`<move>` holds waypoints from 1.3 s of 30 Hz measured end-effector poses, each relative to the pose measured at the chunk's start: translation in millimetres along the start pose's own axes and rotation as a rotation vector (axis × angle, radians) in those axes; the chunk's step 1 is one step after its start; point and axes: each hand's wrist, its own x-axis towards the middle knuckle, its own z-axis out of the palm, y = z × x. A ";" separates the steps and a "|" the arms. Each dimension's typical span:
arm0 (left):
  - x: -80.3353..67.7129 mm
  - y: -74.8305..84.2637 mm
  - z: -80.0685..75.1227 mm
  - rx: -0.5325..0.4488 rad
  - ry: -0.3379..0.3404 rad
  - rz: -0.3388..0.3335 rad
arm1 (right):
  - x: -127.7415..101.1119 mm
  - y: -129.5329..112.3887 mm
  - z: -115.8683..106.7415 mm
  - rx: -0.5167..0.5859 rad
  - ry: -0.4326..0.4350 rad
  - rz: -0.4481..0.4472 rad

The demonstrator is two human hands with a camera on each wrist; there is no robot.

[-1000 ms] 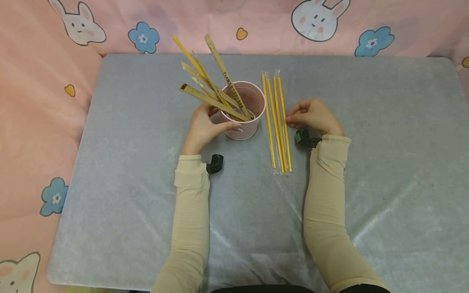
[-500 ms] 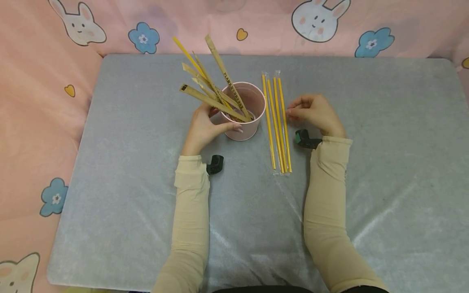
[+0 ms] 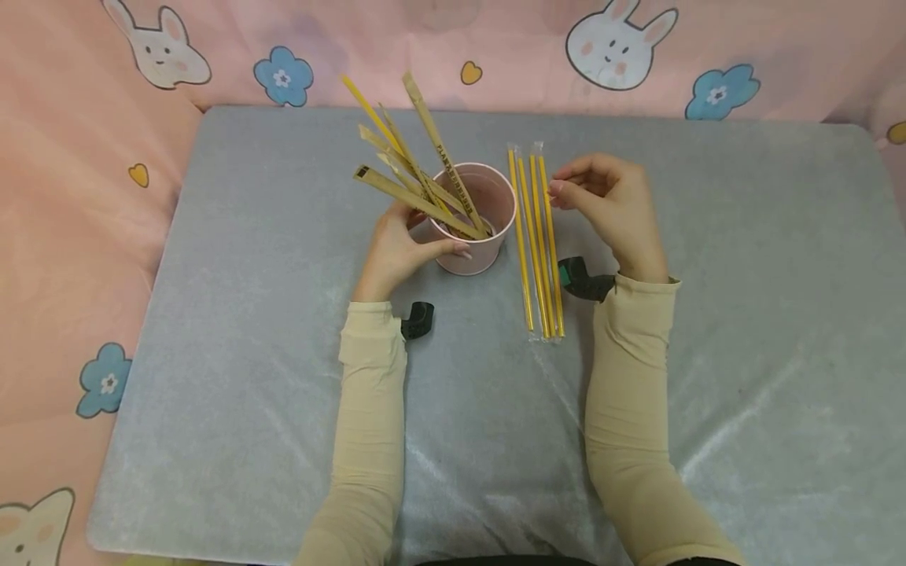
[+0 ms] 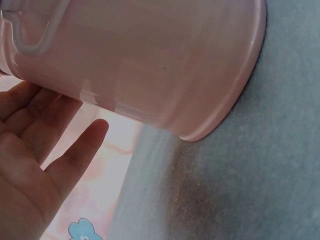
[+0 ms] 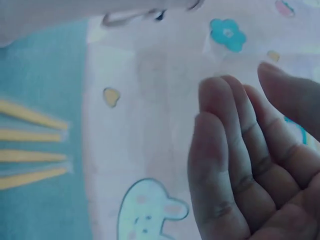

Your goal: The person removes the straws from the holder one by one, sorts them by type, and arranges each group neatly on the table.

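A pink bucket [image 3: 470, 255] stands on the table, holding several paper-wrapped sticks [image 3: 453, 179] with printing and a yellow straw [image 3: 364, 102], all leaning left. My left hand [image 3: 399, 248] grips its left side, thumb at the front and fingers behind; in the left wrist view, fingers [image 4: 65, 115] lie along the bucket wall [image 4: 150, 60]. To the right lie several yellow straws [image 3: 535, 244] in clear wrappers, side by side. My right hand [image 3: 612, 200] is raised beside their upper part. The right wrist view shows its thumb apart from the bent fingers [image 5: 215, 160], nothing between them.
Grey cloth covers the table [image 3: 764, 330]. Behind and to the left hangs a pink curtain [image 3: 396, 39] with rabbits and flowers. A black wrist camera [image 3: 418, 320] sits on the left wrist, another camera [image 3: 583, 279] on the right.
My right hand has lifted away from the rightmost straw and shifted up the view, with nothing in it. The left hand, bucket and straws have kept their places.
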 end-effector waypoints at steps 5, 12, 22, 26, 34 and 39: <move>-0.4 0.5 0.1 0.013 0.003 -0.003 | -2.9 -12.0 8.9 0.077 0.026 -0.064; -1.6 -0.7 1.1 -0.002 -0.004 0.018 | -3.8 -23.3 35.9 -0.035 -0.018 -0.180; -0.8 -3.6 -0.4 -0.014 0.002 0.016 | 17.3 -47.7 73.1 -0.274 -0.085 -0.214; -0.1 -2.7 -1.3 -0.015 -0.001 0.010 | 23.9 -53.4 83.8 -0.337 -0.098 -0.218; -0.9 -2.2 -1.7 -0.006 -0.006 0.022 | 27.6 -52.1 102.4 -0.366 -0.137 -0.227; -0.6 -1.5 -1.3 0.010 -0.006 0.016 | 28.1 -50.8 107.9 -0.383 -0.146 -0.210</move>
